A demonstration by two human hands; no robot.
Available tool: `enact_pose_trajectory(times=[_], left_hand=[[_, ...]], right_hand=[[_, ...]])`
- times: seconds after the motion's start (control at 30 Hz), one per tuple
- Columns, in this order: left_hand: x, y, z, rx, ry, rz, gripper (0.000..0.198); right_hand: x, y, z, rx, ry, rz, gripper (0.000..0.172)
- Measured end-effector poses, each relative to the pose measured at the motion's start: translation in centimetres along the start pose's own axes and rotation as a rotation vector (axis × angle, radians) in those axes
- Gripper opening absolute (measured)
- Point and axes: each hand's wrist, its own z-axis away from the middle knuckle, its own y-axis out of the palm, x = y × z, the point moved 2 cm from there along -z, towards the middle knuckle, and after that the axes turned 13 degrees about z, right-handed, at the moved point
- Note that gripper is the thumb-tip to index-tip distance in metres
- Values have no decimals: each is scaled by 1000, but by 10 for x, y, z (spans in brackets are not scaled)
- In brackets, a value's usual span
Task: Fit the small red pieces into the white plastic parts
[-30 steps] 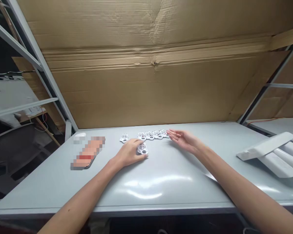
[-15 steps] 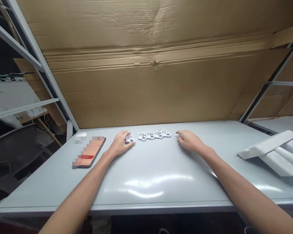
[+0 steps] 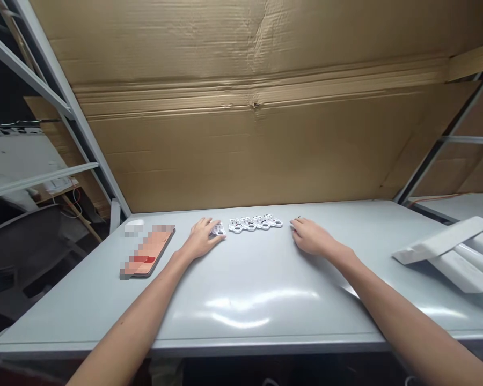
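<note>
My left hand (image 3: 203,238) lies low over the table, with thumb and fingers around a small white flat piece (image 3: 219,229) that has a round hole and dark marks. Part of that piece is hidden under the fingers. Just right of it, several similar white pieces with ring-shaped lower ends (image 3: 248,223) lie in a row, edges touching or overlapping. Beyond the row's right end is my right hand (image 3: 309,236), its fingers curled together and apart from the row. A tiny dark spot shows at its fingertips; what it is, I cannot make out.
A phone (image 3: 155,249) with a partly blurred screen lies on the grey table (image 3: 241,279) at left, with a small white object (image 3: 134,225) behind it. Long white boxes (image 3: 462,257) are stacked at right. A cardboard wall (image 3: 257,155) and metal frame posts close off the back.
My left hand and the white piece under it have shifted slightly right, closer to the row. My right hand has turned a little, its fingers more drawn in. The row looks unchanged.
</note>
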Motion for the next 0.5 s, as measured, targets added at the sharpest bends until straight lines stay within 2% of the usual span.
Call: enact_pose_trajectory(times=[0.17,0.33,0.5], left_hand=[[-4,-1,1,21,-60,-31,59],[-2,1,0,45,-68,-56,62],[-5,1,1,55,-98,-74,67]], right_hand=[[30,-8,11,-188,-169,-126,34],[62,-7,21,-154,-472,-232,35],[65,-5,23,-107,-490,-242,34]])
